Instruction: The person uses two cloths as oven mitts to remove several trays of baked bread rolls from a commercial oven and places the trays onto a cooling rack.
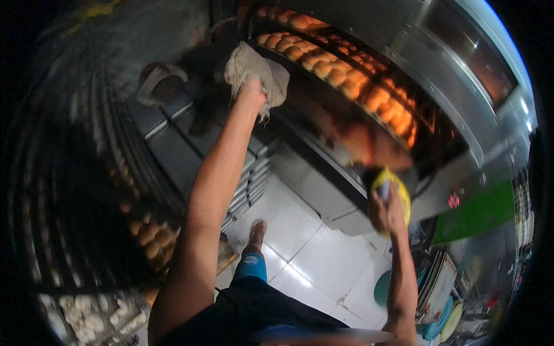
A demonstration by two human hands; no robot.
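Observation:
My left hand (254, 90) is closed on a frayed, pale cloth (277, 80) at the left end of an open, lit oven. Rows of browned bread rolls (336, 77) lie inside the oven, on more than one level. On the right, my right hand (390, 205) grips something yellow (406, 197), perhaps a cloth or mitt, in front of the oven's lower right edge; motion blur hides its exact kind. Neither hand touches the rolls.
Metal racks with rolls (153, 238) stand at the left, with pale dough pieces (84, 318) at lower left. Stacked trays (437, 281) lean at lower right near a green panel (480, 214). Below is a white tiled floor (318, 259). A steel oven door with a window (469, 52) is at upper right.

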